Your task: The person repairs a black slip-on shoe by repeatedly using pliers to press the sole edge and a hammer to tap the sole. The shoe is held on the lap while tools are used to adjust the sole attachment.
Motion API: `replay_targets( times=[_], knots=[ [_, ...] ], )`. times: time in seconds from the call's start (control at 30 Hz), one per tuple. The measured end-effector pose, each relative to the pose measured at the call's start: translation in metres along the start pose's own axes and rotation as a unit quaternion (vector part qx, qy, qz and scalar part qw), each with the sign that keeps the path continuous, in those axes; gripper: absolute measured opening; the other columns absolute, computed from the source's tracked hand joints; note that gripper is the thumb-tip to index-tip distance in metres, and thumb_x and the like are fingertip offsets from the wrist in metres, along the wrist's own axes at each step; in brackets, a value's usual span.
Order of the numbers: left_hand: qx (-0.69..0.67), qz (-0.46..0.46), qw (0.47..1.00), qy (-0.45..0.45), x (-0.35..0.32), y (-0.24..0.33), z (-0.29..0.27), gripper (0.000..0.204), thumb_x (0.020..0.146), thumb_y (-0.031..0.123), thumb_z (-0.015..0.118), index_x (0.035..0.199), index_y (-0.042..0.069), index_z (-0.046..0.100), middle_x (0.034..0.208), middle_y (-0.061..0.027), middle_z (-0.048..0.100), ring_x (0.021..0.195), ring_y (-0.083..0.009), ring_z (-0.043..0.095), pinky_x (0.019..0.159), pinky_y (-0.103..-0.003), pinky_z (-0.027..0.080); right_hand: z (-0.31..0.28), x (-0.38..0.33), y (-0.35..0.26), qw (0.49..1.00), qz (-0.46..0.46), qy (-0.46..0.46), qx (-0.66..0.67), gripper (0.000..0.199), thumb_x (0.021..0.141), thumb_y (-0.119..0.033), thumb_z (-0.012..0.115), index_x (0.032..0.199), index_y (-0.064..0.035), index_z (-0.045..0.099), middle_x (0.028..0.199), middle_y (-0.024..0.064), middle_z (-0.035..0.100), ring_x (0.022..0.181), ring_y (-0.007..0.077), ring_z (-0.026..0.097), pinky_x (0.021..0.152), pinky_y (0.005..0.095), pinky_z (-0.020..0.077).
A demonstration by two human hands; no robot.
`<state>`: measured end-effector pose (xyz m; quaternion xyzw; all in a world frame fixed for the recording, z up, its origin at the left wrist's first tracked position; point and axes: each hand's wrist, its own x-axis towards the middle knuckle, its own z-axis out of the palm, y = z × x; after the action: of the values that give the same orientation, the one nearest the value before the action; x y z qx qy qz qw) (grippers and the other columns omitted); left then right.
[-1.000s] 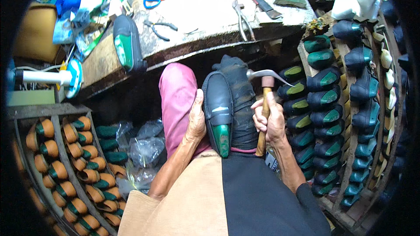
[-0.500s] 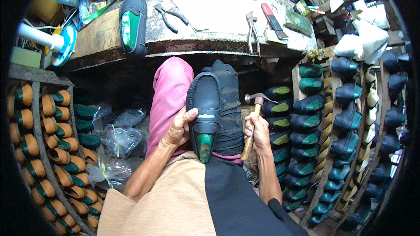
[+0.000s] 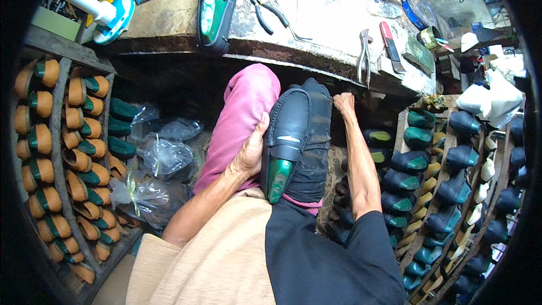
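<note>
Shoe (image 3: 289, 135) on lap, toe toward bench (image 3: 316, 51), heel toward body; left hand (image 3: 248, 155) clasping its left side; right hand (image 3: 342, 101) beyond toe, closed, contents unclear.

Daylight is thrown from above onto the counter (image 3: 339, 17), its top washed pale. Deep shadow is held beneath it. Straight edges are bent by fisheye; corners are blacked out.

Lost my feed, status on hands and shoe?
Left hand gripping black shoe on lap. Right hand empty, up under bench edge. Nothing in the way.
</note>
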<state>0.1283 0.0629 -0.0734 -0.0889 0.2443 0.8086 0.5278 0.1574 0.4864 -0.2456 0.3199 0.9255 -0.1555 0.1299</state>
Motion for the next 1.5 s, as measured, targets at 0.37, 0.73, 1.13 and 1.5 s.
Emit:
replay_targets(
  times=[0.37,0.73,1.13,1.5],
  knots=[
    [0.288,0.238,0.927,-0.032,-0.067,0.112,0.047,0.100,0.089,0.015,0.096,0.175,0.009,0.044,0.165,-0.0087,0.057,0.152,-0.0207,0.054,0.129,-0.042,0.047,0.045,-0.029,0.008,0.968,0.110,0.083,0.210,0.037,0.100,-0.025,0.073,0.084,0.0076,0.068,0.078,0.0226,0.073,0.071,0.0353,0.076,0.068,0.0527,0.0572],
    [0.432,0.314,0.845,0.016,-0.059,0.098,0.049,0.068,0.083,-0.007,0.098,0.139,0.007,0.062,0.131,-0.0076,0.077,0.122,-0.0180,0.075,0.109,-0.036,0.063,-0.048,-0.311,-0.017,0.668,0.097,0.038,0.737,0.028,0.118,-0.026,0.069,0.129,0.0006,0.068,0.079,-0.0047,0.056,0.057,0.0019,0.047,0.049,0.0202,0.0366],
    [0.650,0.301,0.696,-0.041,-0.090,0.084,0.074,0.067,0.082,0.004,0.100,0.141,0.002,0.069,0.140,-0.0175,0.074,0.130,-0.0283,0.074,0.112,-0.040,0.060,-0.169,-0.389,-0.113,0.836,-0.045,0.005,0.547,0.050,0.118,-0.051,0.065,0.116,-0.0006,0.069,0.065,-0.0062,0.050,0.055,0.0043,0.045,0.052,0.0262,0.0328],
    [0.529,0.266,0.805,0.024,-0.092,0.093,0.043,0.051,0.099,0.019,0.092,0.140,0.001,0.068,0.141,-0.0109,0.076,0.119,-0.0138,0.070,0.107,-0.031,0.057,-0.173,-0.377,-0.167,0.901,-0.163,0.061,0.398,0.020,0.111,-0.021,0.077,0.110,-0.0019,0.071,0.070,0.0162,0.060,0.055,0.0315,0.065,0.055,0.0440,0.0470]
  ],
)
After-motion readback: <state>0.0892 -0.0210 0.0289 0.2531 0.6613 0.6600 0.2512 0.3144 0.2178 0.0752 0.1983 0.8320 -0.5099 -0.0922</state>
